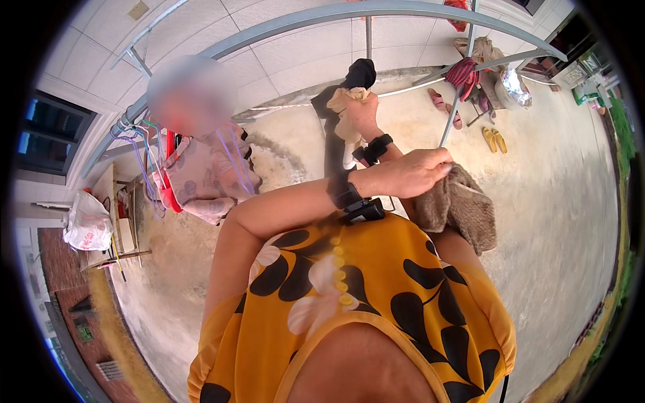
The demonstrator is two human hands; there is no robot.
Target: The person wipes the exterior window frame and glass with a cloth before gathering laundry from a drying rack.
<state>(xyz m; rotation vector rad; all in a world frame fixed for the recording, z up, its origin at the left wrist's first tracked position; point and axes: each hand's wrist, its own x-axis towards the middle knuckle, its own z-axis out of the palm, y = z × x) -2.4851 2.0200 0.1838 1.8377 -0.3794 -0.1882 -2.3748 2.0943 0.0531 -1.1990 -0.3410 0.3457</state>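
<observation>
My left hand [413,174] reaches across my body over my right forearm, its fingers closed on a fuzzy brown cloth [471,214] that hangs down at the right. Farther forward, my right hand [362,113] grips a bunched beige cloth [345,103]. Right beside that cloth are a black cloth bundle [362,73] and a long dark strip [333,146]; whether my right hand also holds these, I cannot tell. Both wrists wear black bands with small devices.
A metal rack frame [322,15] arches ahead, with a red striped cloth [461,75] on it. Another person [211,166] in a pink patterned garment is at the left, by plastic hangers [146,146]. Yellow slippers [495,140], pink slippers [446,107] and a metal basin [511,88] are at the right.
</observation>
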